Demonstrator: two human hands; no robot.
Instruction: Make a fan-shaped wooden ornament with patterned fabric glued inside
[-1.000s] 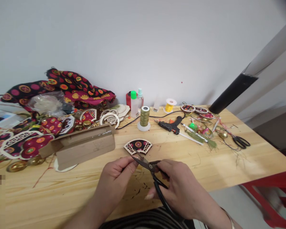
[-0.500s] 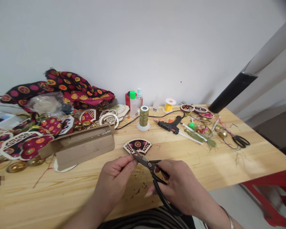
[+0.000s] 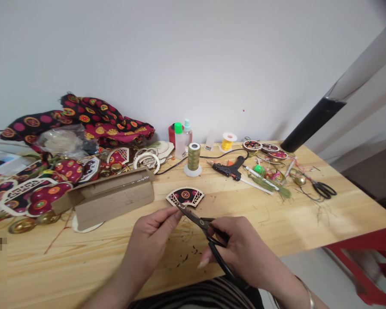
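Observation:
Black-handled scissors point(image 3: 202, 222) are gripped by my right hand point(image 3: 241, 246), with fingers and thumb through the loops. Their blades point up and left, the tips beside the fingertips of my left hand point(image 3: 156, 236). That hand is closed in a pinch; what it pinches is too small or hidden to make out. Just beyond the blades, a fan-shaped ornament point(image 3: 185, 195) with a pale wooden lattice frame and dark patterned fabric lies on the table, its lower edge partly covered by the scissors. Dark scraps and thread bits lie below the blades.
On the wooden table point(image 3: 122, 262) stand an olive thread spool point(image 3: 193, 159) and a green-capped bottle point(image 3: 180, 141). A black glue gun point(image 3: 229, 169) lies behind right. An open cardboard box point(image 3: 115, 201) and patterned ornaments fill the left. Other scissors point(image 3: 324, 189) lie right, above a red stool point(image 3: 366, 266).
My left hand has shifted slightly left, and the scissors have moved a little with my right hand. The fan-shaped ornament stays where it was.

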